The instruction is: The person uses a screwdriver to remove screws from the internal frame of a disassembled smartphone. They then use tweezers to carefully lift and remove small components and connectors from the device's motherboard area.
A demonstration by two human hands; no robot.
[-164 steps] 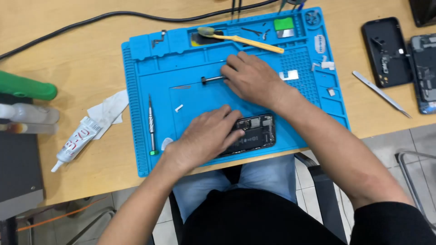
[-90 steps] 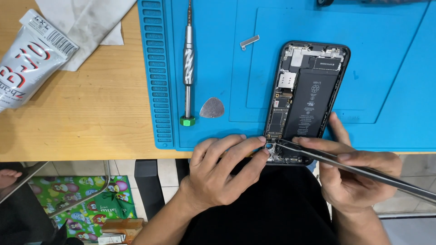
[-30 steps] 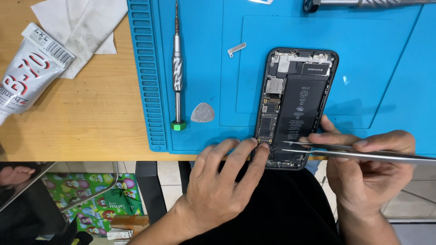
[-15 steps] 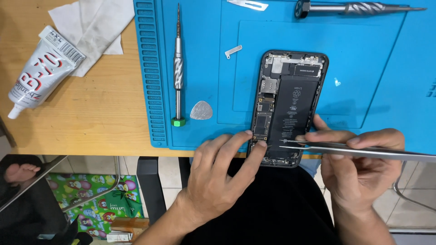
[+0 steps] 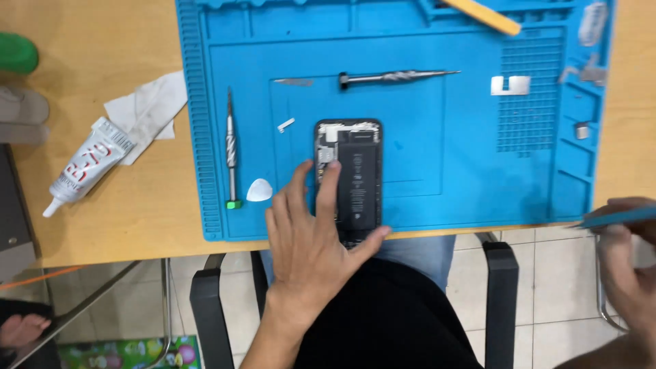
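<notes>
Tweezers (image 5: 618, 217) have left the opened phone (image 5: 352, 179): the right hand (image 5: 629, 266) now pinches them off the surface's edge, well apart. The left hand (image 5: 311, 236) still lies flat, fingers spread, pinning the phone to the blue mat (image 5: 465, 171).

Left hand (image 5: 311, 236) rests on opened phone (image 5: 350, 179).

Blue mat (image 5: 465, 171), green-tipped screwdriver (image 5: 231, 157)

Bare forearms, black top, blue jeans.
</notes>
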